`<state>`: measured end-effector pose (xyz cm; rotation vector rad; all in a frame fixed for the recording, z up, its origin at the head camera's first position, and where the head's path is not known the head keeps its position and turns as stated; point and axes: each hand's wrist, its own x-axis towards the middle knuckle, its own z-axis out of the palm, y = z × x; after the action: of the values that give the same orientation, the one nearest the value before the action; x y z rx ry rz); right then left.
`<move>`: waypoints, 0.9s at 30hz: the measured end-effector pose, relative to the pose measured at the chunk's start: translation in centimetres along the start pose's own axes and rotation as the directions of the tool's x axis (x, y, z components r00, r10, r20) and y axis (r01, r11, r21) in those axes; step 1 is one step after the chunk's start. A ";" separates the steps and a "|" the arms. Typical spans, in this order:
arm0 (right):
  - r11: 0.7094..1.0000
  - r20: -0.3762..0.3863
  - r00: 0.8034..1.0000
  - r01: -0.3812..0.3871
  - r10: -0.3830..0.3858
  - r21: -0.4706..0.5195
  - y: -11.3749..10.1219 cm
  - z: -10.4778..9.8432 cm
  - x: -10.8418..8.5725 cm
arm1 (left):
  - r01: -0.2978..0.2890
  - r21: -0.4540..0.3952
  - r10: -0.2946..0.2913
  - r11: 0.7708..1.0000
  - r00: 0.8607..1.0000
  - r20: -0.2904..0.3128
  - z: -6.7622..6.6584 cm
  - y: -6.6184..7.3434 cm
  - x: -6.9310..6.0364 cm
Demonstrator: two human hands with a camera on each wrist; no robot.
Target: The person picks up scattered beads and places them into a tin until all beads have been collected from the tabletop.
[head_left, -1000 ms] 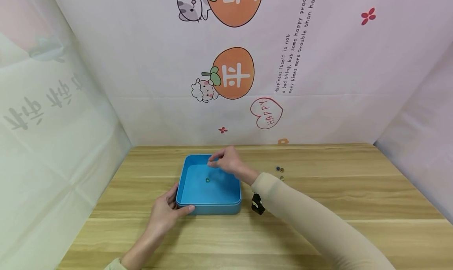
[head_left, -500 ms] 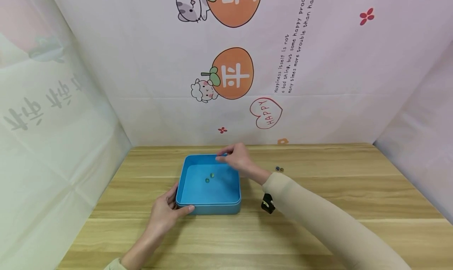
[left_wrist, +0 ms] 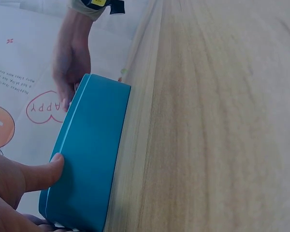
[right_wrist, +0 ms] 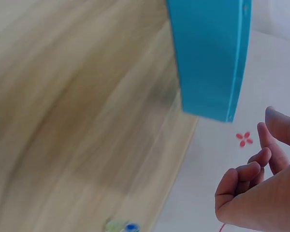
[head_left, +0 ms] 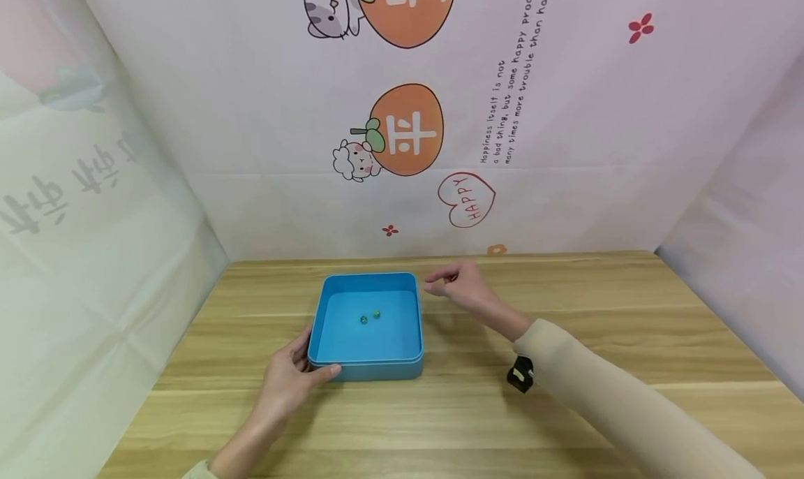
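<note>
A shallow square blue box [head_left: 366, 371] stands on the wooden table. Two small greenish glass marbles [head_left: 363, 320], [head_left: 377, 314] lie apart near the middle of its floor. My left hand [head_left: 285, 381] grips the box's near left corner, thumb against the front wall and fingers round the left side. In the left wrist view the thumb [left_wrist: 43, 175] presses on the blue wall. My right hand [head_left: 467, 290] is in the air just right of the box, holding nothing. Thumb and forefinger stand apart, the other fingers [right_wrist: 244, 179] loosely curled. A blue marble [right_wrist: 132, 227] and a yellowish one [right_wrist: 114, 225] show on the table in the right wrist view.
The wooden table [head_left: 389, 423] runs back to a white printed cloth [head_left: 283, 207], which also hangs at both sides. A black wrist camera [head_left: 520, 375] hangs below the right sleeve.
My right hand has moved from over the box out past its right rim. A second marble has appeared inside the box. The left hand keeps its grip.
</note>
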<state>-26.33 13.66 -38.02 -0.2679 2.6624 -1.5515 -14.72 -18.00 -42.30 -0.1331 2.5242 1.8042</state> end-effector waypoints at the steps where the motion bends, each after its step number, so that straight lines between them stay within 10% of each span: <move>1: 1.000 -0.006 1.000 -0.003 0.003 -0.009 0.4 -0.3 -0.2 | 0.001 0.002 -0.001 1.000 1.000 -0.001 0.0 0.0 0.0; 27: 0.990 -0.069 0.989 -0.132 0.128 -0.049 7.5 -6.9 -4.0 | 0.003 0.013 -0.003 1.000 1.000 -0.006 -0.1 0.1 0.0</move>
<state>-24.25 23.90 -41.32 -0.0447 2.7120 -1.4774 -14.68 -18.03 -42.19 -0.1421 2.5381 1.7888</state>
